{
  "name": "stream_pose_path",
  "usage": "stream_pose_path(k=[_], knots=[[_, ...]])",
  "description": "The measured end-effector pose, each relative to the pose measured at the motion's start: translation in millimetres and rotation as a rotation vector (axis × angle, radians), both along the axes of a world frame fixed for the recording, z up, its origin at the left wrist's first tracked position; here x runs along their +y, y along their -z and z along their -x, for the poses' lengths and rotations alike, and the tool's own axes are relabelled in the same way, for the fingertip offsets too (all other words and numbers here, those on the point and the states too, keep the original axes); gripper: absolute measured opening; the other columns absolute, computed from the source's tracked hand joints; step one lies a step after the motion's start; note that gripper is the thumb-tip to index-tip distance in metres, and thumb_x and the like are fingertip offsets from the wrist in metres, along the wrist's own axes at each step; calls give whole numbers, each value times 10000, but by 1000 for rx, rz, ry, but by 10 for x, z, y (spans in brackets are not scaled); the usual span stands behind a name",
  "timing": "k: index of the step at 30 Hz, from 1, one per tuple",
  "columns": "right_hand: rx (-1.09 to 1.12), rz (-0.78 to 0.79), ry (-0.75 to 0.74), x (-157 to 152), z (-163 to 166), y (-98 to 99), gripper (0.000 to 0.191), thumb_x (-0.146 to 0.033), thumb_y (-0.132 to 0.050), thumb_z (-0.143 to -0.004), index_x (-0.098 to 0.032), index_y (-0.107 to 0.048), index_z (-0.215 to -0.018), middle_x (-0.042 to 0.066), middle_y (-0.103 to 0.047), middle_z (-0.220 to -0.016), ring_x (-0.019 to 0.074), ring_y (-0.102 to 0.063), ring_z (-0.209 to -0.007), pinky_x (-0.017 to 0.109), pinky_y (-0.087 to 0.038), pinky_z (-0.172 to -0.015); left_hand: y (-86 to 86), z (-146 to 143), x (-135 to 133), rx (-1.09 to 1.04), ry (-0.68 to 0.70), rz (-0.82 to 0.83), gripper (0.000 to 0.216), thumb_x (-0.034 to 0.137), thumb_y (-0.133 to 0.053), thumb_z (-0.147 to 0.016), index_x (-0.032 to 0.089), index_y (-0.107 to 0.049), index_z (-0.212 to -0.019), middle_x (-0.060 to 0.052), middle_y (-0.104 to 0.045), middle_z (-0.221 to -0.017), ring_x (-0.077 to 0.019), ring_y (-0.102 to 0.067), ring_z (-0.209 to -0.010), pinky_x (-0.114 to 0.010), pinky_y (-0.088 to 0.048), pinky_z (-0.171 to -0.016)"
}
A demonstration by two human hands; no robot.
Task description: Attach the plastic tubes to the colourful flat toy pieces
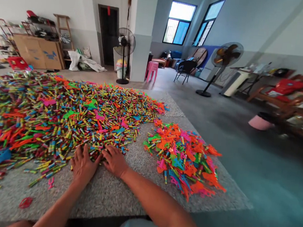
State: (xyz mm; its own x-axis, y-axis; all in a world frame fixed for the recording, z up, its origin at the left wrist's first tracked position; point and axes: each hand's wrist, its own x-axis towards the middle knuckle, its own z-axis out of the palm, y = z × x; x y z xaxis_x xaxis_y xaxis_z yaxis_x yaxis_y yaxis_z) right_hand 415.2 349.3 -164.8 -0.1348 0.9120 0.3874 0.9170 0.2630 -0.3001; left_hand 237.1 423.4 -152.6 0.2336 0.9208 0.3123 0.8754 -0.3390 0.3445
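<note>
My left hand (83, 165) lies palm down on the speckled grey table (111, 195), fingers stretched toward the edge of a big heap of small multicoloured sticks (55, 115). My right hand (114, 161) rests beside it, thumbs nearly touching, its fingertips reaching into the heap's near edge. What the fingertips touch is hidden among the sticks. To the right lies a smaller pile of flat orange, pink, green and blue plastic shapes (184, 157).
A few loose pieces lie near the front left edge, among them a red shape (25, 202). Beyond the table stand two floor fans (125, 50) (225, 60), a pink stool (152, 70), a chair (184, 68), shelves and a pink basin (261, 122).
</note>
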Motion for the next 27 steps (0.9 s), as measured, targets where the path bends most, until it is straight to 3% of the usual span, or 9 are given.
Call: stream_pose_path(k=[5, 9, 11, 13, 17, 21, 24, 27], knots=[[3, -46, 51, -50, -149, 14, 538, -437, -634, -1044, -214, -551, -1526, 160, -469, -1619, 311, -370, -1536, 508, -358, -1253, -9, 10, 11, -66, 31, -32, 905, 621, -510, -985, 111, -264, -1691, -260, -290, -1730, -394, -263, -1623, -609, -275, -1273], [-10, -56, 79, -93, -512, -202, 416, -425, -611, -1045, -195, -662, -1388, 150, -491, -1606, 283, -423, -1493, 453, -358, -1248, 34, 162, -77, -106, 122, -108, 861, 587, -500, -996, 164, -259, -1705, -218, -247, -1763, -377, -244, -1640, -604, -269, -1291], [-41, 47, 266, -69, -890, -422, 338, -360, -554, -1067, -194, -699, -1323, 135, -527, -1579, 260, -436, -1476, 424, -340, -1251, 69, 244, -183, -90, 211, -151, 828, 570, -504, -996, 224, -273, -1711, -167, -222, -1785, -366, -209, -1655, -610, -230, -1313], [-98, 247, 555, -11, -1389, -665, 346, -320, -481, -1090, -198, -702, -1327, 126, -548, -1561, 251, -438, -1468, 411, -322, -1250, 116, 300, -314, -42, 327, -148, 823, 557, -558, -964, 299, -312, -1706, -104, -233, -1792, -364, -196, -1660, -608, -218, -1326], [-100, 405, 830, 153, -2445, -965, 403, -208, -533, -1035, -42, -668, -1376, 291, -580, -1470, 385, -468, -1438, 554, -348, -1204, 209, 292, -508, 52, 463, -88, 865, 564, -672, -877, 380, -398, -1677, -34, -301, -1775, -378, -223, -1651, -603, -243, -1329], [-105, 553, 885, 300, -3115, -940, 441, -260, -631, -1028, -120, -642, -1446, 239, -566, -1528, 372, -483, -1456, 554, -392, -1196, 239, 201, -518, 77, 448, -83, 837, 554, -652, -902, 391, -393, -1681, -28, -339, -1760, -365, -225, -1653, -612, -218, -1338], [-105, 662, 898, 355, -3370, -842, 458, -396, -694, -1027, -184, -638, -1429, 146, -595, -1509, 324, -578, -1374, 570, -476, -1149, 221, 128, -489, 70, 425, -104, 788, 543, -629, -927, 390, -417, -1670, -24, -320, -1768, -356, -223, -1655, -602, -202, -1345], [-109, 736, 970, 344, -3576, -768, 444, -423, -695, -1031, -192, -639, -1407, 124, -614, -1473, 301, -628, -1303, 565, -527, -1104, 176, 36, -479, 58, 379, -100, 744, 550, -614, -939, 386, -458, -1648, -28, -335, -1759, -357, -207, -1659, -615, -200, -1342]])
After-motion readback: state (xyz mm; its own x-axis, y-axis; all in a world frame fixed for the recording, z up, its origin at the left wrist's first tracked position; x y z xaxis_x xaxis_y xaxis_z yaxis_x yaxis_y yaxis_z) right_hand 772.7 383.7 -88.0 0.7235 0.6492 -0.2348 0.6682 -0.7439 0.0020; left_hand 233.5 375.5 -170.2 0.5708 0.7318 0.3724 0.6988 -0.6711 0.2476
